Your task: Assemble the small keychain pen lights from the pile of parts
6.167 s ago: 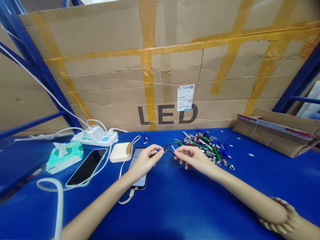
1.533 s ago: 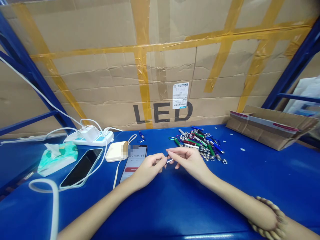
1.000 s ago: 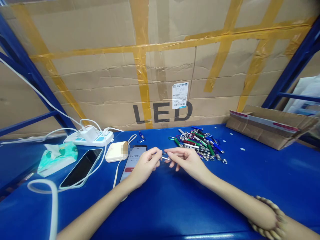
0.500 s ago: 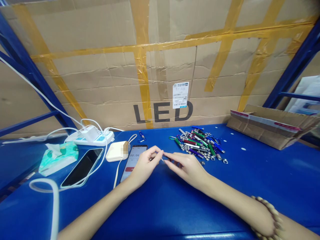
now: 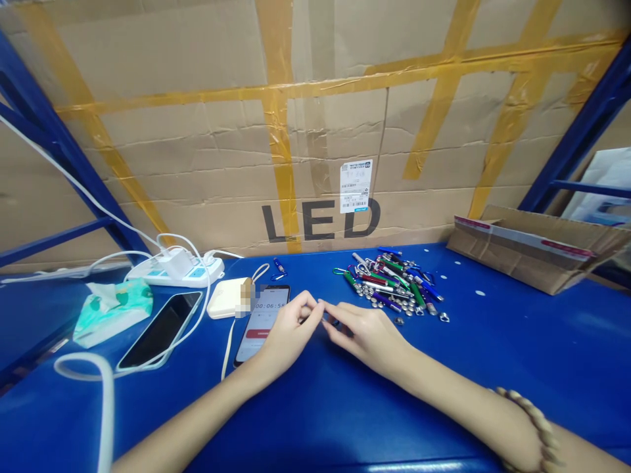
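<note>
Above the blue tabletop (image 5: 315, 420), my left hand (image 5: 294, 326) and my right hand (image 5: 373, 336) meet at the fingertips. My left thumb and fingers are pinched together. The fingers of my right hand are bent, with something small and dark partly showing under them; its kind is hidden. Just behind my right hand lies a pile of small metal penlights (image 5: 389, 279) in green, red, purple, blue and silver, with clips and button cells (image 5: 405, 305) among them. Beneath my left wrist is a phone (image 5: 261, 322) showing a running timer.
On the left lie a second phone (image 5: 160, 332), a tissue pack (image 5: 116, 312), a cream power bank (image 5: 227, 297) and a white power strip (image 5: 210, 270) with loose cables. A single blue penlight (image 5: 279, 266) sits behind the timer phone. An open cardboard box (image 5: 522, 253) stands back right.
Both hands stay nearly in place, fingertips still together. A thin pale piece that showed between them earlier is now hidden. The view has shifted slightly.
</note>
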Motion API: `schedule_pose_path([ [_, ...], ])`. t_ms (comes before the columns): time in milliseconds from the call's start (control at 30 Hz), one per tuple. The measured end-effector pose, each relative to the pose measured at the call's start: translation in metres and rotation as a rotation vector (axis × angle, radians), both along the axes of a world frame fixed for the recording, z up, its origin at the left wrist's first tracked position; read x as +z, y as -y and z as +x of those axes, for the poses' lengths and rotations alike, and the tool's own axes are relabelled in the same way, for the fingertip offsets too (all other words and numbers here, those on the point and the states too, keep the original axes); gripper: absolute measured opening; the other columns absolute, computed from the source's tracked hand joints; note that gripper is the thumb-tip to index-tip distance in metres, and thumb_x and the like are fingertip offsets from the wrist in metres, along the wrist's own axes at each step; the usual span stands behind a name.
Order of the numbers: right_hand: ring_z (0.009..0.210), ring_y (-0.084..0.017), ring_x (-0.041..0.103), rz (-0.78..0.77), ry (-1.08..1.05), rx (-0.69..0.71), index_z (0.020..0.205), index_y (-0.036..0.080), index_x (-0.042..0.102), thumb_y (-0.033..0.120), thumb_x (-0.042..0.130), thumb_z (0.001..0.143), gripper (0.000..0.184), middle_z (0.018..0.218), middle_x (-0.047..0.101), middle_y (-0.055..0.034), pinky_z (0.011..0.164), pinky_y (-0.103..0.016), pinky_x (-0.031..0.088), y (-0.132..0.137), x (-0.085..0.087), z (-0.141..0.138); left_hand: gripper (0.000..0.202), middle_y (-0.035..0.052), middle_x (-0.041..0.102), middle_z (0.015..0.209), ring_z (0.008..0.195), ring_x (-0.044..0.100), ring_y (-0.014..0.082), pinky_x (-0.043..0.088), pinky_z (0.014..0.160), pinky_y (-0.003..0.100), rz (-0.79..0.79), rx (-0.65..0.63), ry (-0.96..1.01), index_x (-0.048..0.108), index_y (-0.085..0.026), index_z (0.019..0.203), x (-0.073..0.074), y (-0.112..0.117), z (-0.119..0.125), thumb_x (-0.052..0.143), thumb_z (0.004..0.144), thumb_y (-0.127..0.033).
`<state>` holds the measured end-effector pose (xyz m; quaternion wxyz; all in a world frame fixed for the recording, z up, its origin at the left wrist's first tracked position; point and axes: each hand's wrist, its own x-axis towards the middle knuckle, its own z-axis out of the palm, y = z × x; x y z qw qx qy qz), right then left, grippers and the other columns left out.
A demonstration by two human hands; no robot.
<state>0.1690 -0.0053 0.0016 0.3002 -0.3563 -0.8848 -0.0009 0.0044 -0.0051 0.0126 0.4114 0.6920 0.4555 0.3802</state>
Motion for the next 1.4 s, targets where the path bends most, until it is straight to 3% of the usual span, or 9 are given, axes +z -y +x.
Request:
schedule_pose_path([
  [200,0.055,-0.014,0.059,0.054,0.128,-0.074,0.099,0.012,0.059,0.022,0.043,0.088,0.021,0.07,0.061,-0.0041,0.045,-0.023,0.034,0.003,0.002,-0.003,0.028,-0.0101,0.034,0.046,0.042,0.028,0.0068,0.02,0.043,0.018,-0.014,0.002,0.001,0.038,-0.019,0.066,-0.004,-0.004,0.0,0.045,0.085,-0.039],
  [500,0.055,-0.014,0.057,-0.062,0.092,-0.028,0.087,0.015,0.059,0.016,0.049,0.083,0.011,0.067,0.059,-0.0024,0.05,-0.022,0.04,0.003,0.001,-0.005,0.032,-0.0101,0.034,0.046,0.041,0.026,0.0061,0.02,0.041,0.017,-0.065,-0.04,0.045,0.037,-0.02,0.066,-0.006,-0.005,-0.001,0.046,0.084,-0.045],
  [733,0.058,-0.015,0.056,0.025,0.031,0.02,0.099,0.012,0.058,0.019,0.042,0.089,0.02,0.072,0.057,-0.0049,0.053,-0.024,0.046,0.0,-0.001,-0.002,0.03,-0.0118,0.029,0.044,0.038,0.021,0.0054,0.018,0.038,0.016,-0.101,-0.036,0.08,0.035,-0.021,0.068,-0.008,-0.007,-0.002,0.043,0.084,-0.045],
  [1067,0.075,-0.02,0.063,0.087,0.094,-0.01,0.118,0.012,0.053,0.029,0.037,0.093,0.035,0.087,0.064,-0.0099,0.06,-0.029,0.053,-0.01,0.0,0.004,0.029,-0.0094,0.032,0.046,0.039,0.025,0.0058,0.021,0.038,0.016,-0.102,-0.031,0.039,0.042,-0.019,0.068,-0.007,-0.01,-0.004,0.046,0.083,-0.043],
  [1267,0.069,-0.018,0.062,0.038,0.074,-0.001,0.12,0.013,0.052,0.028,0.04,0.091,0.035,0.083,0.063,-0.0078,0.06,-0.028,0.052,-0.01,0.002,0.005,0.027,-0.0092,0.032,0.048,0.04,0.026,0.006,0.021,0.039,0.016,-0.081,-0.032,0.032,0.042,-0.02,0.069,-0.007,-0.01,-0.006,0.046,0.084,-0.042],
  [1400,0.063,-0.017,0.058,0.013,0.069,0.031,0.112,0.009,0.056,0.024,0.044,0.089,0.03,0.075,0.061,-0.0069,0.057,-0.027,0.049,-0.01,0.001,0.003,0.028,-0.0089,0.033,0.049,0.041,0.026,0.0063,0.022,0.039,0.016,-0.083,-0.048,0.03,0.042,-0.019,0.069,-0.006,-0.008,-0.004,0.044,0.084,-0.043],
])
